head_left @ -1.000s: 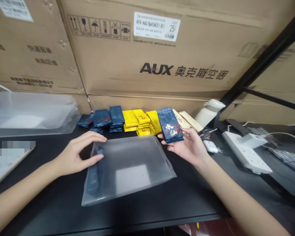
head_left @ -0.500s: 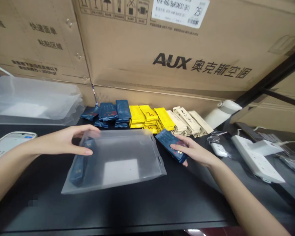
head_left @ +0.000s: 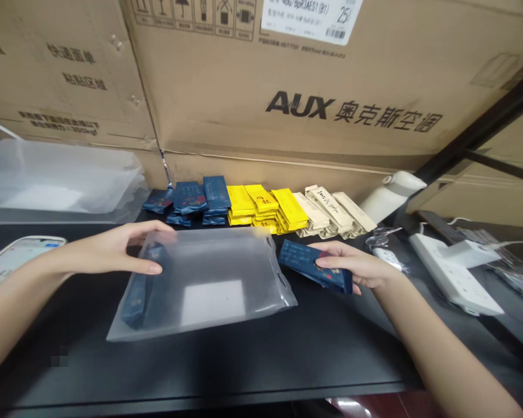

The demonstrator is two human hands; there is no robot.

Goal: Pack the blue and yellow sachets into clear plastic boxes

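My left hand (head_left: 131, 247) grips the left end of a frosted plastic bag (head_left: 218, 255), thumb on top and the other fingers behind it. Dark blue packets (head_left: 137, 299) show through the plastic at that left end. The bag's mouth, with oval cut-outs along it, faces right. My right hand (head_left: 348, 264) pinches a dark blue packet (head_left: 305, 261), held just right of the mouth and apart from it. Behind the bag, blue packets (head_left: 192, 196), yellow packets (head_left: 261, 198) and cream packets (head_left: 331, 209) lie in stacked rows.
More frosted bags (head_left: 56, 180) lie at the left, with a phone (head_left: 21, 255) before them. On the right are a white bottle (head_left: 392, 194), a power strip (head_left: 455, 273) and a small clear-wrapped item (head_left: 387, 258). Large cartons (head_left: 348, 69) stand behind the black table (head_left: 226, 371).
My right hand has shifted right with the blue packet, which now lies more level. My left hand and the bag stay almost in place. The view has moved slightly.
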